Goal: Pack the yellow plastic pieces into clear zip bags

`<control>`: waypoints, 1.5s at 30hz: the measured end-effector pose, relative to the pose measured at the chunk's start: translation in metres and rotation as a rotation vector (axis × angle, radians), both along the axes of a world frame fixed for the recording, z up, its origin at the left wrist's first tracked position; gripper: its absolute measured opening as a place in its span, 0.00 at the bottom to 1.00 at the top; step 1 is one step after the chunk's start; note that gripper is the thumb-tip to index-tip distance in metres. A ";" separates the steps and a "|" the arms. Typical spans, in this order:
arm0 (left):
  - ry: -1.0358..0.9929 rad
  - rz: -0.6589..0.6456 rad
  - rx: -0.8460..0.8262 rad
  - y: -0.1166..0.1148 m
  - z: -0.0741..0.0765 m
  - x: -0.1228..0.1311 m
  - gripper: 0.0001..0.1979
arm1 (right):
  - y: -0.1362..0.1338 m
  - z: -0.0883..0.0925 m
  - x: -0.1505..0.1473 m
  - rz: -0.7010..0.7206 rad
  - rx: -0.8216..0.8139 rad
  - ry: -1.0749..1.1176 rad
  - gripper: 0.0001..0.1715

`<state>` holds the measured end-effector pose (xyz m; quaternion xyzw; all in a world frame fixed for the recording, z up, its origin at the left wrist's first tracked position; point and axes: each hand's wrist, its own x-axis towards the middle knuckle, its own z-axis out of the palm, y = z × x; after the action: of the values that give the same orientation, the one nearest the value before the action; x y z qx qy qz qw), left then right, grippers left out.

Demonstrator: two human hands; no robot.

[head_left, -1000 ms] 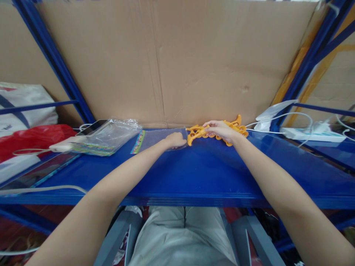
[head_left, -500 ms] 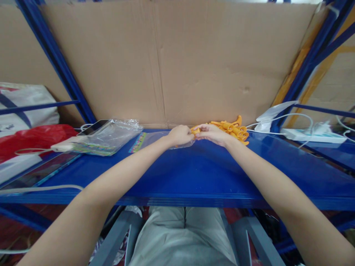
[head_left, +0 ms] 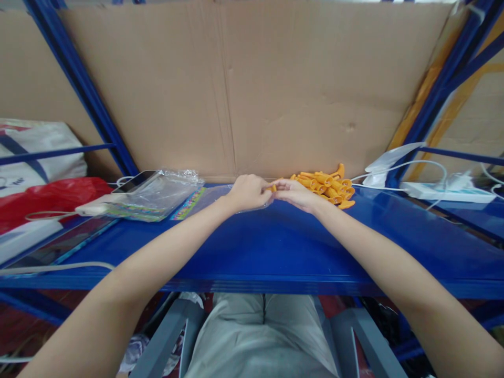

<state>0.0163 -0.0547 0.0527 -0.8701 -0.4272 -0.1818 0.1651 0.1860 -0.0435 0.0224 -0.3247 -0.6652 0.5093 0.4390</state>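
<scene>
My left hand (head_left: 249,193) is closed on the mouth of a clear plastic bag (head_left: 212,198), which lies flat with a colourful printed header strip at its left end. Fingertips of my right hand (head_left: 295,194) pinch a small orange plastic piece (head_left: 274,188) right at the left hand's fingers. Most of that piece is hidden by the fingers. Just right of my right hand lies a pile of orange plastic pieces (head_left: 333,186) with hollow, flared ends and curved tips. Both hands rest close to the blue shelf top (head_left: 275,241), near its back.
A stack of clear bags with printed headers (head_left: 153,202) lies left, beside a dark-screened device (head_left: 136,181). Further left are a red plastic bag (head_left: 59,197) and a white power bank-like block (head_left: 92,207). A white power strip (head_left: 449,191) and cables sit right. Cardboard (head_left: 275,94) backs the shelf.
The orange piece between my hands has gone further into the bag, so less of it shows. My left hand and the bag have shifted slightly left, with my right hand following.
</scene>
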 end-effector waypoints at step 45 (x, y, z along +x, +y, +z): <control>-1.397 0.155 -1.072 0.063 -0.034 -0.069 0.14 | 0.009 -0.004 0.001 -0.071 -0.181 0.175 0.19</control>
<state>-0.0528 0.0086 0.0182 -0.4891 -0.5163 -0.4353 -0.5520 0.1872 -0.0343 0.0185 -0.3407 -0.5638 0.5779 0.4818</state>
